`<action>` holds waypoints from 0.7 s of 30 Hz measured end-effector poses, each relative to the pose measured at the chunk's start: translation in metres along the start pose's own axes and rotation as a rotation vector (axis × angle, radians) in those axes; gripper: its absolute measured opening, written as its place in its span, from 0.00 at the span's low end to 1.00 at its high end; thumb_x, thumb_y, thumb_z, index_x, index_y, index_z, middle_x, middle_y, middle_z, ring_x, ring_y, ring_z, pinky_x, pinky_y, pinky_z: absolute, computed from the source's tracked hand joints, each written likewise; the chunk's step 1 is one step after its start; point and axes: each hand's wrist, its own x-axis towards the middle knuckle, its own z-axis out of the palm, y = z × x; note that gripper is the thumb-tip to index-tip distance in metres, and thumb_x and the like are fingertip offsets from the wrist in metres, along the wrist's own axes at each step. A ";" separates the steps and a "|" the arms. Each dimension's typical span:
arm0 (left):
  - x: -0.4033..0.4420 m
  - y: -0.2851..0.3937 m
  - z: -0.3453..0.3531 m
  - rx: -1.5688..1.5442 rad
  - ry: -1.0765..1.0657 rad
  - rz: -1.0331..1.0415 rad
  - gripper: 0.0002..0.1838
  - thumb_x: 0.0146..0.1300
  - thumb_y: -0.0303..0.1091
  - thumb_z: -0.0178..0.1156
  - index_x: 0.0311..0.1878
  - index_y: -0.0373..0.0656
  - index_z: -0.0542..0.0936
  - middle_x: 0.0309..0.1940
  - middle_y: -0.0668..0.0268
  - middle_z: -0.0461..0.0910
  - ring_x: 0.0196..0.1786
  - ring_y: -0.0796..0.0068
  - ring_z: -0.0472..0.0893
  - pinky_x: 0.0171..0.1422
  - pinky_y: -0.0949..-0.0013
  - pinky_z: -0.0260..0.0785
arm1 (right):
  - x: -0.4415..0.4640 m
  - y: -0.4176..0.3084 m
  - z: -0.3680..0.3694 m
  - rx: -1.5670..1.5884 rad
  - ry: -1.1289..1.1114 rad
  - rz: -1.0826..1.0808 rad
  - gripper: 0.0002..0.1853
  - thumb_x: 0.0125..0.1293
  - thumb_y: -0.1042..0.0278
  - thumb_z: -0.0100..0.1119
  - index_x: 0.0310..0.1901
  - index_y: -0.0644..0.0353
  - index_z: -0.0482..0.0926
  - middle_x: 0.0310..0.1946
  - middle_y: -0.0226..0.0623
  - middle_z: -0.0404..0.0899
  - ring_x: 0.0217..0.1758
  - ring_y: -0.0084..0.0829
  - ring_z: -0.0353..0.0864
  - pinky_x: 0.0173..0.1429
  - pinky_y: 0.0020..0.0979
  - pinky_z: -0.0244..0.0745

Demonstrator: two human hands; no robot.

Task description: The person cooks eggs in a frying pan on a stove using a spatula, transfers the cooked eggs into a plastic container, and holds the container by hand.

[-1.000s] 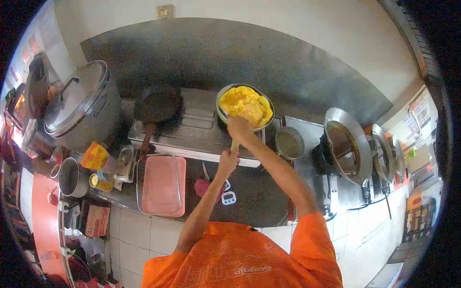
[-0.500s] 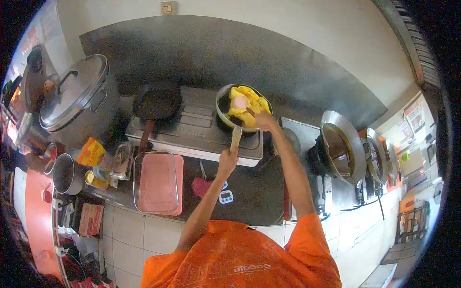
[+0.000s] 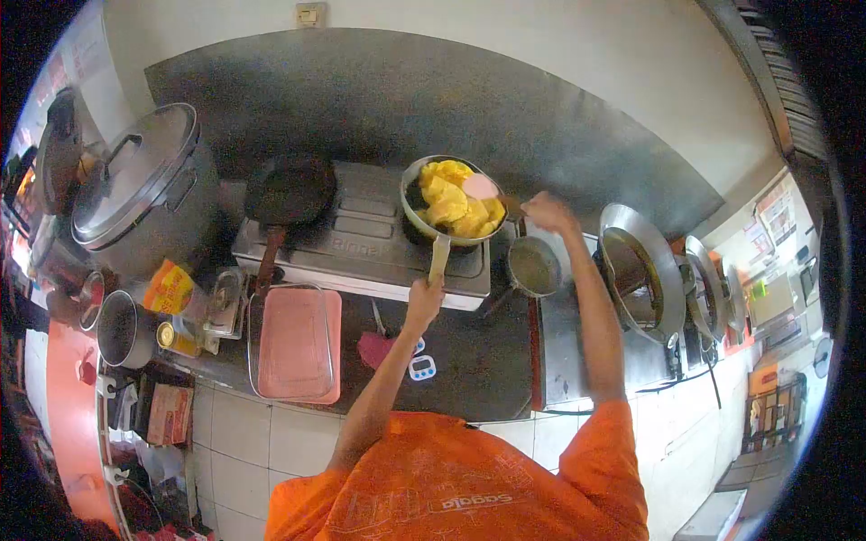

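Observation:
A frying pan (image 3: 411,216) sits on the right burner of the steel gas stove (image 3: 365,261). Folded yellow egg (image 3: 446,200) lies in several soft lumps inside it. My left hand (image 3: 426,298) is wrapped round the pan's pale handle (image 3: 439,257). My right hand (image 3: 548,214), out past the pan's right rim, is closed on the brown handle of a spatula. That spatula's pink head (image 3: 480,187) rests over the right side of the egg. Just below my right hand stands a small saucepan (image 3: 534,267).
A dark square pan (image 3: 290,191) occupies the left burner, beside a large lidded pot (image 3: 149,180). Nearer me are a glass dish on a pink tray (image 3: 332,361), a pink cloth (image 3: 373,348) and a timer (image 3: 421,367). Large woks (image 3: 672,302) stand at right.
My right hand has moved right and slightly up, drawing the spatula head from the egg's middle to its right side. The egg looks more bunched. My left hand stays on the handle.

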 end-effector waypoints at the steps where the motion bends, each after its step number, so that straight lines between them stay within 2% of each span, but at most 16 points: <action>1: 0.002 -0.007 -0.001 0.004 -0.002 0.013 0.22 0.61 0.47 0.52 0.26 0.33 0.75 0.12 0.63 0.71 0.17 0.72 0.74 0.21 0.67 0.61 | 0.015 0.017 0.003 -0.127 0.141 -0.040 0.15 0.56 0.62 0.48 0.29 0.66 0.79 0.20 0.47 0.77 0.21 0.37 0.78 0.24 0.36 0.70; 2: 0.004 -0.014 -0.002 0.008 -0.004 0.027 0.22 0.61 0.47 0.52 0.26 0.33 0.74 0.12 0.64 0.71 0.17 0.72 0.73 0.21 0.67 0.61 | 0.022 0.027 0.006 -0.254 0.282 -0.077 0.15 0.55 0.63 0.49 0.29 0.67 0.79 0.24 0.52 0.79 0.25 0.41 0.81 0.29 0.39 0.74; 5: 0.006 -0.008 0.002 -0.075 -0.006 -0.146 0.20 0.61 0.45 0.52 0.24 0.35 0.74 0.12 0.67 0.69 0.16 0.76 0.72 0.20 0.69 0.59 | -0.021 -0.003 -0.014 -0.392 0.331 0.025 0.14 0.53 0.65 0.49 0.31 0.66 0.80 0.31 0.56 0.79 0.35 0.46 0.81 0.40 0.42 0.75; 7: -0.008 0.027 -0.001 -0.107 -0.019 -0.208 0.19 0.61 0.44 0.52 0.23 0.37 0.73 0.12 0.68 0.69 0.16 0.77 0.70 0.19 0.69 0.58 | -0.027 -0.005 -0.010 -0.472 0.318 0.036 0.13 0.53 0.66 0.49 0.31 0.65 0.81 0.32 0.54 0.79 0.36 0.46 0.81 0.41 0.42 0.76; 8: -0.013 0.043 -0.001 -0.016 0.013 -0.207 0.20 0.61 0.45 0.52 0.22 0.38 0.73 0.11 0.69 0.68 0.15 0.78 0.68 0.19 0.69 0.57 | -0.028 -0.006 -0.009 -0.511 0.310 0.040 0.13 0.53 0.66 0.49 0.31 0.65 0.81 0.32 0.53 0.79 0.37 0.46 0.81 0.42 0.43 0.76; 14: -0.012 0.036 0.002 -0.034 0.022 -0.195 0.20 0.62 0.45 0.51 0.22 0.38 0.72 0.11 0.68 0.68 0.15 0.77 0.69 0.18 0.69 0.57 | -0.034 -0.021 -0.002 -0.458 0.328 -0.026 0.12 0.52 0.68 0.50 0.31 0.64 0.81 0.31 0.51 0.80 0.36 0.46 0.81 0.40 0.42 0.76; 17: -0.004 0.010 0.004 -0.097 -0.010 -0.201 0.20 0.62 0.46 0.51 0.23 0.38 0.72 0.11 0.67 0.68 0.15 0.77 0.69 0.18 0.69 0.58 | -0.034 -0.033 -0.002 -0.476 0.274 -0.043 0.12 0.53 0.67 0.50 0.30 0.64 0.81 0.30 0.50 0.80 0.35 0.46 0.82 0.40 0.41 0.76; 21: -0.004 0.011 0.008 -0.046 0.022 -0.137 0.22 0.62 0.48 0.50 0.22 0.38 0.72 0.11 0.67 0.69 0.14 0.76 0.70 0.18 0.69 0.58 | 0.006 -0.012 0.022 -0.444 0.230 0.019 0.15 0.54 0.60 0.51 0.33 0.63 0.81 0.33 0.49 0.80 0.38 0.45 0.81 0.41 0.42 0.76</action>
